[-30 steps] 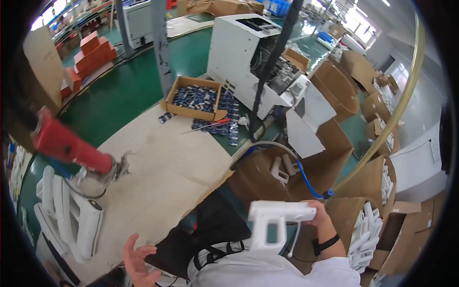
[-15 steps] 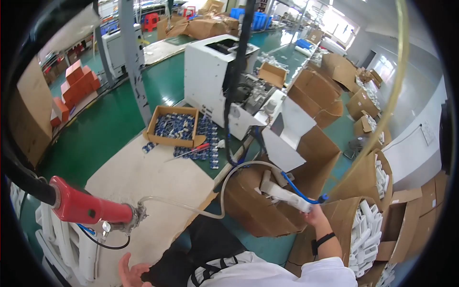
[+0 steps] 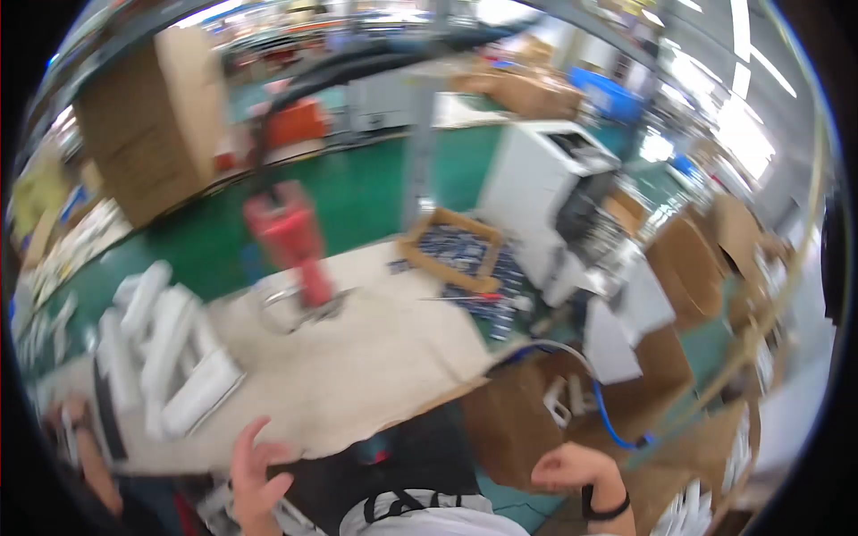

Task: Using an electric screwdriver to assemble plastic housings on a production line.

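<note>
Left hand (image 3: pixel 256 478) spread, right hand (image 3: pixel 576 466) curled beside an open brown carton (image 3: pixel 500 429)

Two white plastic parts (image 3: pixel 581 393) lie inside that carton, right of centre and low in the frame; its tall walls probably keep them together. The right hand is just beside its near edge, fingers bent loosely; from here I cannot tell whether anything sits in the palm. At lower centre-left, the left hand has thumb and fingers wide apart, nothing between them, by the near edge of a beige board (image 3: pixel 375 357).

A stack of long white plastic housings (image 3: pixel 198 393) leans together at the board's left end, likely piled there for easy reach. A red tool (image 3: pixel 290 237) hangs on a black cable above the board, presumably to spare lifting its weight, and it interrupts the way across. A blue hose (image 3: pixel 605 415) crosses the carton's opening, another obstacle.

Farther up, near centre, a shallow cardboard tray (image 3: pixel 447 272) gathers small blue-and-white components (image 3: pixel 456 248), with a red-handled screwdriver (image 3: pixel 487 297) in front. A white machine cabinet (image 3: pixel 523 179) stands behind. At the far left edge I see another person's hand (image 3: pixel 73 415), too blurred to read.
</note>
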`<state>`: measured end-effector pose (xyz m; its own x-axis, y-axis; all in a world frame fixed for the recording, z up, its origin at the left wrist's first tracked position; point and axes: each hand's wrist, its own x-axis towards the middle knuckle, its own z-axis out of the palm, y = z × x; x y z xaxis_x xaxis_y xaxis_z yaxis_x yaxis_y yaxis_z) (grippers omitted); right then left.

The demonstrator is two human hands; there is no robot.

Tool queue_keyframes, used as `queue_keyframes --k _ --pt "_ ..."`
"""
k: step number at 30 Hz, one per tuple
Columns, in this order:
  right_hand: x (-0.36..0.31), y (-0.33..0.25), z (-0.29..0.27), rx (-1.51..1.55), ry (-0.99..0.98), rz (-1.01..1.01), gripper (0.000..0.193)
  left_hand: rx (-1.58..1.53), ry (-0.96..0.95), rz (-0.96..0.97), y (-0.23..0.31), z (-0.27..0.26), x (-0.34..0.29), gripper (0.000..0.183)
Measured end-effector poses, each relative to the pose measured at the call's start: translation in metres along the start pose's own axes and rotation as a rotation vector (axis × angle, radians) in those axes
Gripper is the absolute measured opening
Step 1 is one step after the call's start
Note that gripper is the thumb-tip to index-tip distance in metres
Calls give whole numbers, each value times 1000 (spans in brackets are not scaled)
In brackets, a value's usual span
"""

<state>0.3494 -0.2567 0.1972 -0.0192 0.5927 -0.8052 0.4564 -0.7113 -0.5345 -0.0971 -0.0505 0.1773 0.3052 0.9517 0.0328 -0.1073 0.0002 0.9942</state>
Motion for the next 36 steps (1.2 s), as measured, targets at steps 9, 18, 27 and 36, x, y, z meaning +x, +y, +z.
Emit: queue_keyframes --k 9,18,27,36 --pt "33 -209 43 -206 584 -1211 54 1100 373 377 60 -39 43 79" --pt "103 -362 32 473 534 -1325 44 1568 507 -170 29 -161 110 77" --pt "84 -339 23 640 655 -1272 20 1580 431 350 66 -75 98 72" --pt "37 -303 -14 656 859 -1315 20 1613 165 423 -27 60 43 73"
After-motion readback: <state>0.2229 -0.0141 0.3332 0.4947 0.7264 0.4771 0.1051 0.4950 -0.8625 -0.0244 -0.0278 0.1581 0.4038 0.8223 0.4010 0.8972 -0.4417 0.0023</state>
